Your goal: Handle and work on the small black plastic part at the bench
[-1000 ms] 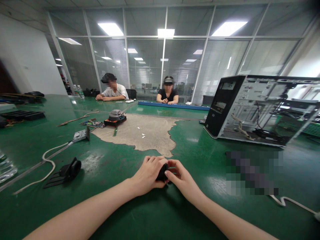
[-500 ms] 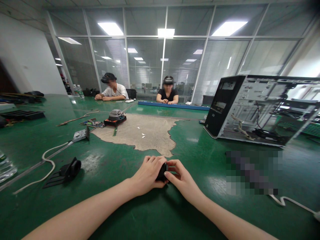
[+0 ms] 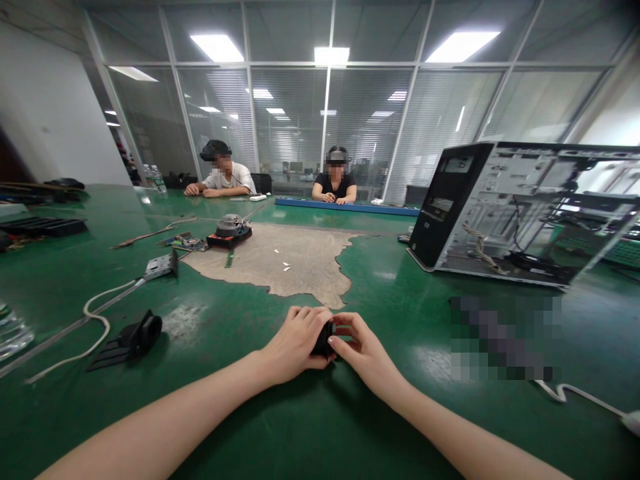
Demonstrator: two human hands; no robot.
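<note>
Low over the green table, my left hand is wrapped round a small black object, mostly hidden under the fingers. My right hand meets it from the right, thumb and fingertips pinching its right edge. What kind of object it is cannot be made out. To the left lies a black plastic part with a round ring and several thin prongs. Beyond the hands is a bare, ragged-edged beige patch of the tabletop.
A computer case with its side off stands at the right. A heatsink fan, a circuit board, a metal bracket and a white cable lie at the left. Two people sit across the table, behind a blue strip.
The camera view has shifted slightly. Both hands keep nearly the same hold on the black object, with hardly any movement.
</note>
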